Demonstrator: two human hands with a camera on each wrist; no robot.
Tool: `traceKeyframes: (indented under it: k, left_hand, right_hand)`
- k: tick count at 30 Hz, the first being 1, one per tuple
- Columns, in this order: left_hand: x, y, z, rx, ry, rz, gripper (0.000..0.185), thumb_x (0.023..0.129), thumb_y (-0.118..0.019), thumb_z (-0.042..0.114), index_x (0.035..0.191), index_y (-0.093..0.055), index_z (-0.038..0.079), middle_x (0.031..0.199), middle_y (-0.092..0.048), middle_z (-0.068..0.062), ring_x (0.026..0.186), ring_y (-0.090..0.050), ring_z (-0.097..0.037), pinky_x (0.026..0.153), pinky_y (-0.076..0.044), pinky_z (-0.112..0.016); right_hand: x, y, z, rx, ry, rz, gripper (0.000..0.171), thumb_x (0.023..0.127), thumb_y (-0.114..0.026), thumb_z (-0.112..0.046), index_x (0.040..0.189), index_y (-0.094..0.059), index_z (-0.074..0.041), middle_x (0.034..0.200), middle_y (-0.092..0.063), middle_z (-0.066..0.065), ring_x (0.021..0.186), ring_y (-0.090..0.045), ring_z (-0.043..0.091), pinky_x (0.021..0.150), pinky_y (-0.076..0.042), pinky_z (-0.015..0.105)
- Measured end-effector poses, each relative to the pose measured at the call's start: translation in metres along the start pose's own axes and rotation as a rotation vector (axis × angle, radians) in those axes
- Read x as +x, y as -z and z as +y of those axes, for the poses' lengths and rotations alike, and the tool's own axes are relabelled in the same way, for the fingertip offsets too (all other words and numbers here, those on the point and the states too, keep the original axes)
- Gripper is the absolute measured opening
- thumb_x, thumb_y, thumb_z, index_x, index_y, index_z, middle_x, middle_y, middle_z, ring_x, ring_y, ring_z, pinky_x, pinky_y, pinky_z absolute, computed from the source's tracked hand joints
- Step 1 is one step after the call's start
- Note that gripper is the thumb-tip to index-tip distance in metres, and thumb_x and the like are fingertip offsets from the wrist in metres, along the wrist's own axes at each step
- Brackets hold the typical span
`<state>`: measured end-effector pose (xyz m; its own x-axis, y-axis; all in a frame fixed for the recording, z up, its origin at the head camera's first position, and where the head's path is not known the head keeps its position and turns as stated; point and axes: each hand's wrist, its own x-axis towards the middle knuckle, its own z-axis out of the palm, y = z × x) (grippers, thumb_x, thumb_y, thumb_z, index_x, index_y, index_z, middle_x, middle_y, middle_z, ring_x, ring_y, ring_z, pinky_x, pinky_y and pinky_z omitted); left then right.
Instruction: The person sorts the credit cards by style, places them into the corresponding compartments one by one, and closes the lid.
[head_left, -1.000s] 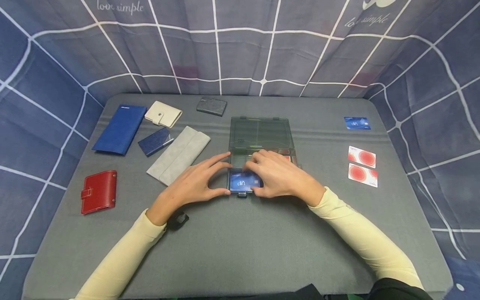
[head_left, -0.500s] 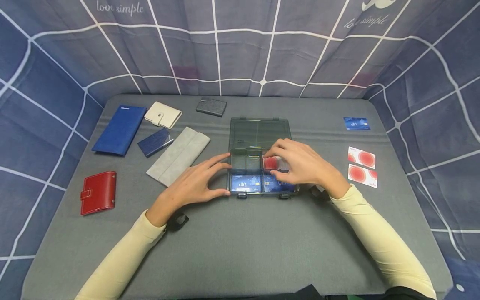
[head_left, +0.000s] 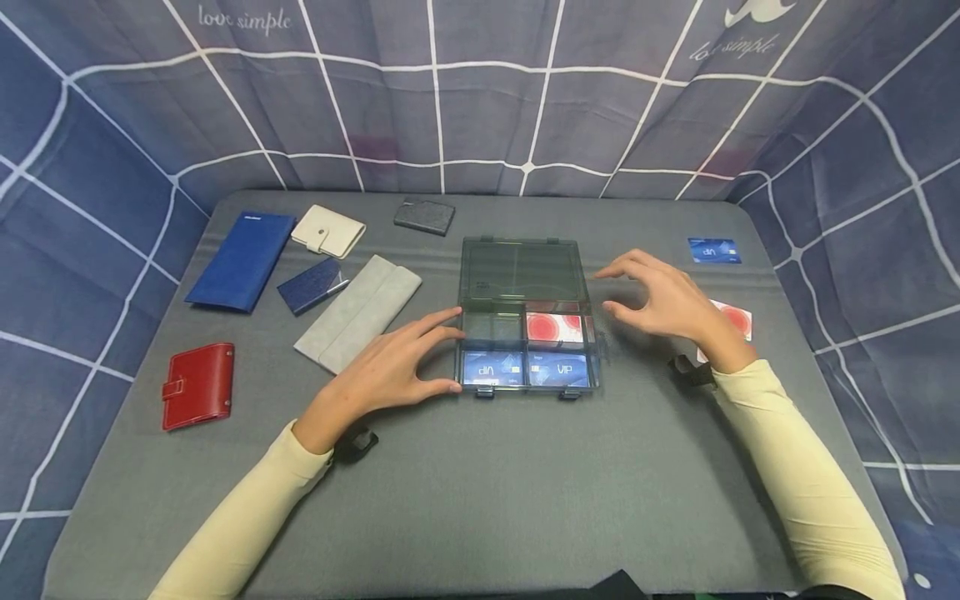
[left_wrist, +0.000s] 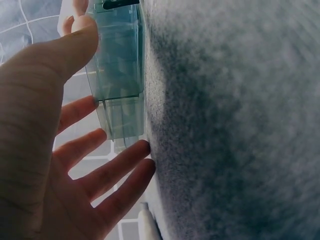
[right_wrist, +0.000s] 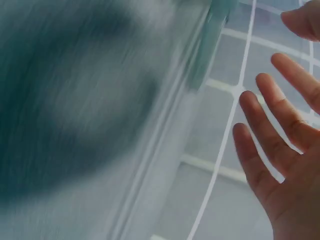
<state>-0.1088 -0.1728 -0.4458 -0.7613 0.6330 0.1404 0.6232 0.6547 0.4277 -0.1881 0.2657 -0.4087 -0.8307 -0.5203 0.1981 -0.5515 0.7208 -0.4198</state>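
Note:
A dark translucent compartment box (head_left: 521, 267) stands in mid-table with its lid raised. Blue VIP cards, a left one (head_left: 491, 367) and a right one (head_left: 558, 369), lie in its front compartments. A red-and-white card (head_left: 553, 327) lies in the back right compartment; none shows in the back left. My left hand (head_left: 393, 362) touches the box's left side with fingers and thumb spread, as the left wrist view also shows beside the box wall (left_wrist: 117, 55). Right of the box, my right hand (head_left: 663, 300) hangs above the table, holding nothing, its extended fingers plain in the right wrist view.
At the right lie a blue card (head_left: 714, 250) and red-and-white card (head_left: 735, 317), partly covered by my right hand. Leftward are a grey folder (head_left: 360, 312), navy booklet (head_left: 311, 285), cream wallet (head_left: 328, 231), blue folder (head_left: 242, 261), red wallet (head_left: 198, 386) and dark card case (head_left: 424, 217).
My right hand has gone from the front left compartment, past the red-and-white card at back right, to the table right of the box. My left hand stays at the box's side.

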Motion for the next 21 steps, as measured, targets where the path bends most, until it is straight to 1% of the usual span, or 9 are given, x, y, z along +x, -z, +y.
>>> traceKeyframes:
  k: [3,5,9,11,14,15,18,21]
  left_hand:
    - [0.000,0.000,-0.001,-0.005,-0.003,-0.005,0.076,0.088,-0.086,0.058,0.149,-0.063,0.018,0.173,-0.038,-0.001,0.148,-0.052,-0.031,0.102,-0.055,-0.053]
    - [0.000,0.000,-0.001,-0.010,-0.008,-0.007,0.077,0.088,-0.085,0.059,0.149,-0.063,0.018,0.173,-0.037,-0.002,0.148,-0.052,-0.031,0.104,-0.055,-0.054]
    - [0.000,0.001,-0.002,-0.016,-0.005,-0.013,0.077,0.090,-0.083,0.060,0.150,-0.062,0.019,0.174,-0.036,-0.002,0.149,-0.051,-0.030,0.104,-0.055,-0.054]
    - [0.000,0.001,-0.002,-0.017,-0.001,-0.018,0.076,0.090,-0.082,0.061,0.151,-0.061,0.019,0.174,-0.035,-0.002,0.150,-0.050,-0.030,0.103,-0.055,-0.053]
    - [-0.001,0.002,-0.002,-0.022,-0.003,-0.019,0.075,0.091,-0.082,0.059,0.151,-0.061,0.019,0.174,-0.035,-0.002,0.150,-0.050,-0.030,0.104,-0.054,-0.054]
    - [-0.001,0.002,-0.002,-0.023,-0.004,-0.018,0.075,0.091,-0.083,0.059,0.151,-0.061,0.019,0.174,-0.035,-0.002,0.150,-0.050,-0.030,0.104,-0.054,-0.054]
    - [-0.001,0.002,-0.003,-0.025,-0.010,-0.015,0.074,0.091,-0.083,0.058,0.150,-0.062,0.018,0.175,-0.035,0.000,0.150,-0.050,-0.030,0.105,-0.054,-0.054]
    - [0.000,0.003,-0.003,-0.022,-0.017,-0.015,0.074,0.092,-0.081,0.059,0.150,-0.062,0.018,0.175,-0.034,0.001,0.150,-0.050,-0.029,0.104,-0.054,-0.053]
  right_hand:
    - [-0.004,0.007,0.019,0.009,-0.017,0.042,0.042,0.089,-0.086,-0.020,0.129,-0.076,-0.013,0.127,-0.070,0.003,0.119,-0.066,0.029,0.094,-0.050,0.052]
    - [-0.007,0.012,0.032,0.024,-0.038,0.060,0.042,0.090,-0.086,-0.018,0.130,-0.076,-0.012,0.126,-0.070,0.005,0.117,-0.065,0.031,0.094,-0.048,0.053]
    - [-0.013,0.019,0.057,0.043,-0.084,0.072,0.043,0.092,-0.085,-0.016,0.133,-0.074,-0.010,0.128,-0.069,0.010,0.118,-0.064,0.034,0.096,-0.048,0.055]
    - [-0.015,0.021,0.069,0.043,-0.102,0.074,0.044,0.092,-0.085,-0.015,0.134,-0.073,-0.007,0.127,-0.070,0.012,0.119,-0.063,0.034,0.098,-0.048,0.053]
    - [-0.020,0.025,0.086,0.023,-0.124,0.076,0.044,0.093,-0.084,-0.014,0.134,-0.072,-0.005,0.126,-0.070,0.013,0.120,-0.063,0.033,0.099,-0.047,0.045]
    - [-0.021,0.027,0.091,0.020,-0.134,0.075,0.044,0.093,-0.083,-0.014,0.134,-0.071,-0.005,0.126,-0.070,0.014,0.119,-0.062,0.033,0.098,-0.047,0.045]
    - [-0.026,0.033,0.107,0.025,-0.179,0.064,0.044,0.093,-0.082,-0.014,0.135,-0.070,-0.004,0.128,-0.068,0.017,0.121,-0.061,0.037,0.100,-0.046,0.049]
    - [-0.030,0.039,0.124,0.012,-0.228,0.047,0.047,0.093,-0.082,-0.016,0.137,-0.070,-0.005,0.132,-0.066,0.020,0.123,-0.059,0.042,0.100,-0.043,0.058]
